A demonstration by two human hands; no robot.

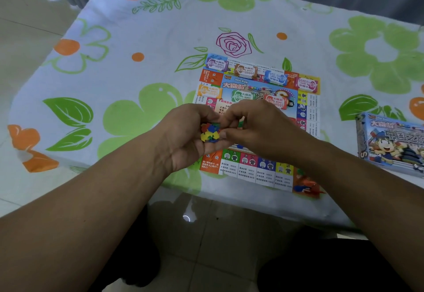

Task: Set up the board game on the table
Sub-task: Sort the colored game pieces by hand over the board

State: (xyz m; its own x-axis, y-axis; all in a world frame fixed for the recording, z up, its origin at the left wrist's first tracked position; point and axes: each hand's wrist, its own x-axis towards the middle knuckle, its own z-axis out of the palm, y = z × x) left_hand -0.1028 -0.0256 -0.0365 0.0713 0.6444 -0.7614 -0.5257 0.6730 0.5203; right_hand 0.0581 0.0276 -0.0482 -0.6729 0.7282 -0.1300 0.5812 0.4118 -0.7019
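Observation:
A colourful paper game board (254, 170) lies flat on the table with the flowered cloth (128, 46). Several stacks of play money (246, 71) sit along the board's far edge and across its middle. My left hand (190, 140) is cupped over the board's near left part and holds a pile of small red, blue, yellow and green paper pieces (210, 132) in its palm. My right hand (254, 128) reaches into that pile, its fingertips pinching at the pieces. A few loose orange and blue pieces (305, 185) lie on the board's near right corner.
The blue game box (390, 142) lies on the table at the right, close to the front edge. The table's front edge runs just below the board, with tiled floor beneath. A grey curtain hangs behind the table.

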